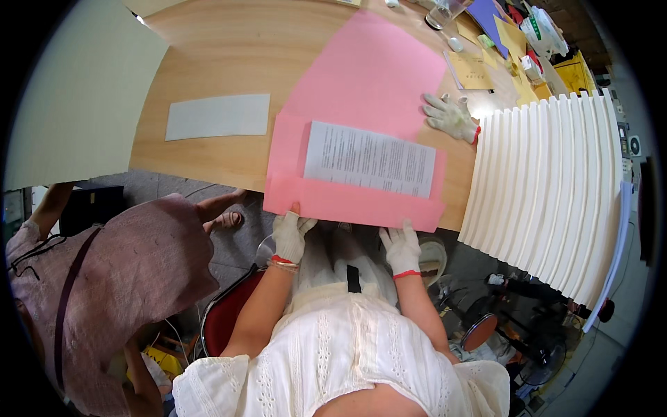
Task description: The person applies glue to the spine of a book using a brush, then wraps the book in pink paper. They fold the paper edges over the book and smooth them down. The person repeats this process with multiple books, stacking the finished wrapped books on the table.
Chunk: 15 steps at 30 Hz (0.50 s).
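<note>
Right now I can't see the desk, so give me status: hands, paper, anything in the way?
Left hand and right hand, white-gloved, pressing folded near edge of large pink paper sheet. Printed white page lies on it. Spare white glove rests beside it.

The print on the white sheet (369, 159) is coming out too small and blurred to read. The pink paper's (361, 90) folded flap is covering that sheet's lower edge. At the table's (208, 48) far right corner, a clear glass (442, 12) is being cut off by the picture's top edge, and the yellow and purple papers (490, 42) there are overlapping, hiding each other's shapes. Fingertips of the left hand (288, 236) and right hand (401, 247) are tucking under the near edge, out of sight.
</note>
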Each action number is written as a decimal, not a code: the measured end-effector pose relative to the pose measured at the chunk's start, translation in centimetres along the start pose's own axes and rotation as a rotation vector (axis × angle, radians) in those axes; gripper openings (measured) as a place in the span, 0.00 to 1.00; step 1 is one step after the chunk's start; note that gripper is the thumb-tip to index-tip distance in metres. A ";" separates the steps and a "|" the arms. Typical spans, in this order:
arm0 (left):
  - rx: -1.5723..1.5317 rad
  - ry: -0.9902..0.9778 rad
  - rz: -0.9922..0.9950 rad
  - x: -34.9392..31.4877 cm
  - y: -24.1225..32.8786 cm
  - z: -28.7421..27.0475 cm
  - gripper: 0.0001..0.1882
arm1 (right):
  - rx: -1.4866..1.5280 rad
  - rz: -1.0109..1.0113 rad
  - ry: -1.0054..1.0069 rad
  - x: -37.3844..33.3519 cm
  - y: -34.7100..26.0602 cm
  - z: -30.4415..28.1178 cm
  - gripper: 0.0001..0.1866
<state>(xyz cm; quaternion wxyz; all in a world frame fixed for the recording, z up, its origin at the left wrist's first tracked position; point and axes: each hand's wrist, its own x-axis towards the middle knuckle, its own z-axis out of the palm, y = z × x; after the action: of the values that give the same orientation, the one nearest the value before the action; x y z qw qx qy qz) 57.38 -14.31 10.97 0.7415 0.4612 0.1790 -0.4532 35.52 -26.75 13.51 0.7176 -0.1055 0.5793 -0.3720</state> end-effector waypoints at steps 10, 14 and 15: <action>-0.001 0.044 0.040 -0.2 0.3 0.7 0.14 | -0.073 -0.102 0.029 2.1 -2.1 -3.5 0.26; 0.042 0.051 0.042 0.3 -0.1 0.0 0.13 | -0.126 -0.142 0.039 2.1 -2.1 -3.5 0.25; 0.034 0.051 0.041 0.2 -0.2 0.0 0.13 | -0.129 -0.148 0.041 2.0 -2.2 -3.4 0.25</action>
<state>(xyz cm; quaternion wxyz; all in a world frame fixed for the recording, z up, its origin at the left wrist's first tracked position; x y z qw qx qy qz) 57.36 -14.47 10.72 0.7379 0.4888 0.1808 -0.4289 31.63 -28.59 12.25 0.6678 -0.1862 0.6074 -0.3879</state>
